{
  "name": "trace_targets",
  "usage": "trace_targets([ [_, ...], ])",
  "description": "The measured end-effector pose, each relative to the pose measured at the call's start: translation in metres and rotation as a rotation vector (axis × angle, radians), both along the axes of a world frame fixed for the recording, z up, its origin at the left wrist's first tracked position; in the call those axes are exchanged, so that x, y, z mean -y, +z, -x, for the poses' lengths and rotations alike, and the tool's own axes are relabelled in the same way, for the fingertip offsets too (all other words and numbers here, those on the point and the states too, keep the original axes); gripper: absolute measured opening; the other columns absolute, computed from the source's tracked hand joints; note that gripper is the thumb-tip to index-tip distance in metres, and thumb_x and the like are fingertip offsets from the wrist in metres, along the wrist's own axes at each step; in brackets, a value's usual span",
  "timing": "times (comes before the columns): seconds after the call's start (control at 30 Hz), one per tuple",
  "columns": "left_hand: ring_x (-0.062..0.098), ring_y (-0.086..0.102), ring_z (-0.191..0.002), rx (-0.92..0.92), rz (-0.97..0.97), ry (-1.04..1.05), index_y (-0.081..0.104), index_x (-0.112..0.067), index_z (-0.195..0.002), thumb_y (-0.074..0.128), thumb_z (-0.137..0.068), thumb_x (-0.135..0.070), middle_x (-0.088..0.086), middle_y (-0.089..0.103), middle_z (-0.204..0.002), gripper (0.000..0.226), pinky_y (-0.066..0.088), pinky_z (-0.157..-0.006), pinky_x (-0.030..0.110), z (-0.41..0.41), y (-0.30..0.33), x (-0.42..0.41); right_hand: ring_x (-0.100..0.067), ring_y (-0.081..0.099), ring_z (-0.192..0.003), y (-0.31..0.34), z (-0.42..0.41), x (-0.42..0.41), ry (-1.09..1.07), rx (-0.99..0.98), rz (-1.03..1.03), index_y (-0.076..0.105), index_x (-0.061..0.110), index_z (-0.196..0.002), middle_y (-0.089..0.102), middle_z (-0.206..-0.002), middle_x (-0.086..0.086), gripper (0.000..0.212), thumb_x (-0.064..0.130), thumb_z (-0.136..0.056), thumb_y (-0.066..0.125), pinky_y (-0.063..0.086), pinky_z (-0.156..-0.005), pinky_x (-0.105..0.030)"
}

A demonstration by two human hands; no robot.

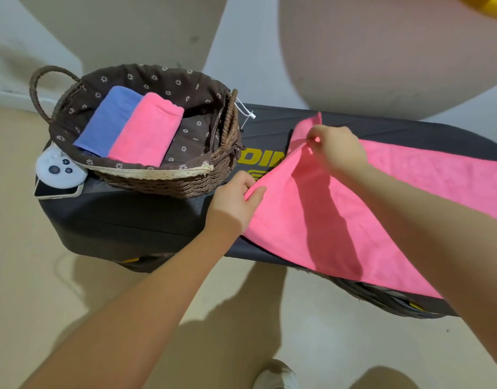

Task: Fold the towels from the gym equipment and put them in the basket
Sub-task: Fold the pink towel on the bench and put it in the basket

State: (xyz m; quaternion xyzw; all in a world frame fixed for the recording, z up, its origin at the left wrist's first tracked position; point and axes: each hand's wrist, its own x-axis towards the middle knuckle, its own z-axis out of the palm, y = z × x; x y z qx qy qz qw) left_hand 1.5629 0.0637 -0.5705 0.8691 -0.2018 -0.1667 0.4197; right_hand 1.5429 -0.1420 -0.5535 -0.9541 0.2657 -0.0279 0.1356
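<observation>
Single head cam, wide-angle, looks fwd and steeply down, close over the black padded gym bench (135,217). Edges bend, probably lens distortion.

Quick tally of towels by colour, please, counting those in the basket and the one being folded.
Pink towels: 2, one folded in the basket at, one held by both hands on the bench at
Blue towels: 1, folded in the basket
Total: 3
</observation>
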Motion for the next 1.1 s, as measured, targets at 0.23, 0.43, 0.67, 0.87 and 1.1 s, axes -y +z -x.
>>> trace_targets([
  [0.23, 0.009, 0.032, -0.050, 0.015, 0.115, 0.073, 0.045, -0.016, -0.072, 0.060, -0.088, -0.021, -0.006, 0.033, -0.052, 0.022, 0.024, -0.054, 0.028, -0.006, 0.017, -0.010, -0.020, 0.060, -0.075, 0.026, -0.020, -0.019, -0.230, 0.338, -0.875, 0.062, 0.013, -0.100, 0.060, -0.094, -0.005, 0.033, -0.002, -0.085, 0.035, 0.051, -0.073, -0.030],
  [0.43, 0.007, 0.037, -0.053, 0.057, 0.245, 0.177, 0.044, -0.026, -0.069, 0.057, -0.090, -0.023, -0.002, 0.041, -0.058, 0.025, 0.033, -0.056, 0.021, -0.022, 0.051, -0.034, -0.013, 0.043, -0.056, 0.067, -0.054, -0.063, -0.211, 0.501, -1.266, 0.051, 0.016, -0.085, 0.045, -0.069, -0.002, 0.011, 0.012, -0.094, 0.045, 0.035, -0.047, -0.017],
  [0.67, 0.006, 0.039, -0.053, 0.044, 0.364, 0.129, 0.051, -0.028, -0.067, 0.063, -0.086, -0.024, -0.012, 0.043, -0.047, 0.023, 0.032, -0.056, 0.024, -0.024, 0.060, -0.035, -0.011, 0.049, -0.048, 0.056, -0.058, -0.049, -0.224, 0.540, -1.007, 0.060, 0.010, -0.069, 0.055, -0.062, -0.004, 0.019, 0.007, -0.086, 0.052, 0.045, -0.048, -0.020],
  [0.87, 0.003, 0.036, -0.046, -0.020, 0.273, -0.123, 0.049, -0.027, -0.069, 0.064, -0.086, -0.015, -0.006, 0.038, -0.051, 0.025, 0.028, -0.049, 0.013, 0.018, 0.042, 0.024, -0.004, 0.052, -0.053, 0.016, 0.001, 0.017, -0.307, 0.433, -0.692, 0.070, 0.008, -0.097, 0.061, -0.077, -0.002, 0.036, -0.008, -0.071, 0.051, 0.046, -0.059, -0.024],
  [1.1, 0.005, 0.032, -0.051, -0.137, 0.244, -0.450, 0.050, -0.030, -0.072, 0.061, -0.088, -0.015, -0.008, 0.033, -0.053, 0.024, 0.029, -0.054, 0.017, 0.076, 0.037, 0.106, -0.017, 0.050, -0.077, 0.015, 0.081, 0.094, -0.322, 0.381, -0.532, 0.064, 0.016, -0.112, 0.060, -0.097, 0.000, 0.060, -0.003, -0.059, 0.040, 0.037, -0.047, -0.014],
])
